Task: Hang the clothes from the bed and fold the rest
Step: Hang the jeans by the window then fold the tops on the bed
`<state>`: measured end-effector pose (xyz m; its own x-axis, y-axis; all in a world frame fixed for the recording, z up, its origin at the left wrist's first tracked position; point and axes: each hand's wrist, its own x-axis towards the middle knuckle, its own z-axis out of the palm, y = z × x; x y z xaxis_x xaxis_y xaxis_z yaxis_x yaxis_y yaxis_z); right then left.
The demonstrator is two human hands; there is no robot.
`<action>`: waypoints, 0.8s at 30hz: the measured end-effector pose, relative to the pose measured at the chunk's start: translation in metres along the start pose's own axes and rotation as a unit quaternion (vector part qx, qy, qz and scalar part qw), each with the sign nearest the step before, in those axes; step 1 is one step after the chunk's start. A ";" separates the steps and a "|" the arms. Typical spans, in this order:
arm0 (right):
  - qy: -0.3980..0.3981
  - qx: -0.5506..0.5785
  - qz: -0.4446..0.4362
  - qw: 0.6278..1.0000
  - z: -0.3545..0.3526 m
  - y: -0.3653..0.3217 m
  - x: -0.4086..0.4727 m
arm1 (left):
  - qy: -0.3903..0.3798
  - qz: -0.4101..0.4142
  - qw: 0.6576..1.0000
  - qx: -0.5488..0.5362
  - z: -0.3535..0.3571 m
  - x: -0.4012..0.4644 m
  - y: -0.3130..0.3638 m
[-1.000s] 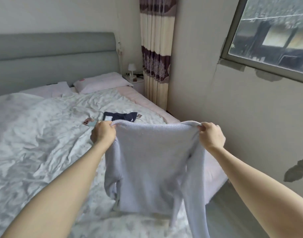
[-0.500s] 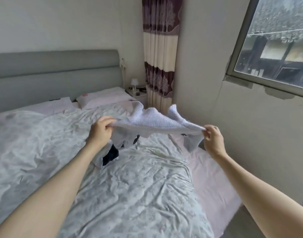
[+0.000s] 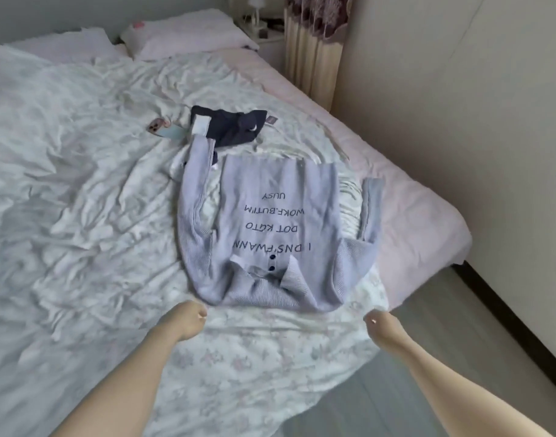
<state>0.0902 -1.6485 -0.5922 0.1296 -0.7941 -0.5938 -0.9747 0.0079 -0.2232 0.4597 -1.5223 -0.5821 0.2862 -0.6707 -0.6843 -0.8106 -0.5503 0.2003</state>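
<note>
Lavender knit sweater now lies spread face-up on the bed, collar toward the person and hem away, its printed lettering reading upside down from the head view. Half a second earlier it was held in the air by the shoulders between both hands; it has since been cast flat onto the duvet and released. Left hand sits just short of the near left shoulder, fingers curled and holding nothing, apparently apart from the cloth. Right hand sits near the right shoulder, also apart from the knit; its fingers look loosely curled and empty, though blur makes the exact pose hard to read. Left sleeve runs up along the body toward a dark garment, its cuff touching or overlapping that garment's near edge; right sleeve lies bent beside the body, near the mattress edge. A phone rests on the duvet just left of the dark garment. Judged from this layout, the sweater is staged for folding rather than hanging: sleeves would be brought across the body next, then the hem toward the collar. The dark garment remains to be dealt with.
</note>
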 end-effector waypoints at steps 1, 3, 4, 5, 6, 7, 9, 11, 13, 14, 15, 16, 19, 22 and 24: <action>0.027 0.024 -0.009 0.999 0.003 -0.004 0.004 | 0.020 0.010 1.000 -0.003 0.005 0.004 0.002; 0.068 0.038 -0.039 0.996 0.007 -0.019 0.012 | 0.045 0.026 0.999 -0.015 0.011 0.015 0.009; 0.075 0.041 -0.054 0.995 0.008 -0.029 0.014 | 0.051 0.034 0.998 -0.022 0.012 0.021 0.013; 0.078 0.049 -0.071 0.993 0.008 -0.040 0.017 | 0.059 0.040 0.997 -0.027 0.013 0.027 0.017; 0.073 0.062 -0.087 0.992 0.010 -0.051 0.020 | 0.067 0.047 0.996 -0.029 0.013 0.033 0.021; 0.064 0.079 -0.100 0.990 0.013 -0.061 0.023 | 0.073 0.051 0.996 -0.031 0.013 0.039 0.025; 0.040 0.115 -0.108 0.987 0.018 -0.081 0.029 | 0.079 0.059 0.994 -0.049 0.011 0.054 0.032; 0.017 0.132 -0.102 0.986 0.024 -0.096 0.037 | 0.074 0.060 0.993 -0.070 0.012 0.068 0.037; 0.008 0.117 -0.090 0.989 0.033 -0.108 0.049 | 0.065 0.060 0.990 -0.106 0.014 0.082 0.041; 0.003 0.104 -0.078 0.991 0.039 -0.114 0.056 | 0.062 0.057 0.987 -0.136 0.018 0.091 0.041; 0.001 0.093 -0.064 0.994 0.044 -0.119 0.062 | 0.057 0.049 0.978 -0.193 0.021 0.097 0.042; -0.004 0.089 -0.046 0.995 0.049 -0.122 0.067 | 0.045 0.036 0.960 -0.273 0.023 0.101 0.045; -0.002 0.088 -0.004 0.996 0.062 -0.127 0.077 | 0.013 0.032 0.923 -0.383 0.028 0.108 0.050; 0.012 0.081 -0.003 0.997 0.072 -0.124 0.076 | 0.023 0.078 0.976 -0.201 0.035 0.113 0.049; 0.036 0.105 -0.005 0.994 0.074 -0.117 0.072 | 0.042 0.089 0.980 -0.175 0.038 0.112 0.044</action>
<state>0.2275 -1.6616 -0.6659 0.1186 -0.8363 -0.5353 -0.9130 0.1200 -0.3899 0.4361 -1.6025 -0.6765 0.2086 -0.8025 -0.5590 -0.6309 -0.5472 0.5501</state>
